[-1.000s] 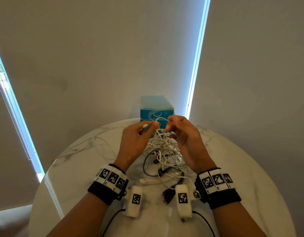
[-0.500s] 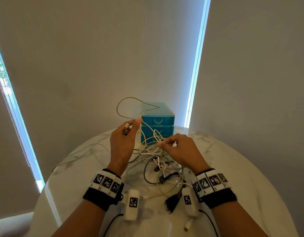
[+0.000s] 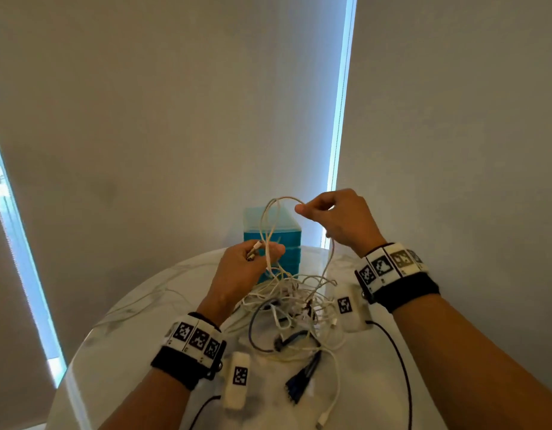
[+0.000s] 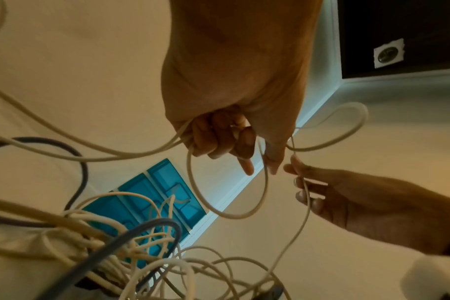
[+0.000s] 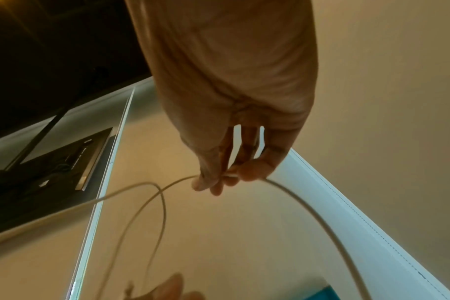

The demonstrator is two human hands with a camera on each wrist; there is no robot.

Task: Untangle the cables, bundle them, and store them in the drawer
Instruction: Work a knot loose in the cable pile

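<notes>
I am watching both hands working above the round white marble table (image 3: pixel 150 308). My left hand (image 3: pixel 243 271) is hanging over the far part of the table, and its fingers are curled around a thin cream-white cable (image 3: pixel 270 218), with the cable's plug end sticking out beside the thumb. In the left wrist view the same fingers (image 4: pixel 219 138) are closing on two or three strands of it, and one loop is hanging below them. My right hand (image 3: pixel 336 221) is raised higher, to the right, and it is pinching the top of the cable's arc between thumb and fingertips (image 5: pixel 211 178); the other fingers are only loosely bent. From this pinch one strand is falling down into the tangled heap of white and dark cables (image 3: pixel 293 308), which is lying on the table between my two wrists. A black multi-pin connector (image 3: pixel 302 380) is resting at the near edge of the heap. The small translucent blue plastic drawer unit (image 3: pixel 280 243) is standing at the far edge of the table, behind the raised loop, and its drawers are looking closed.
</notes>
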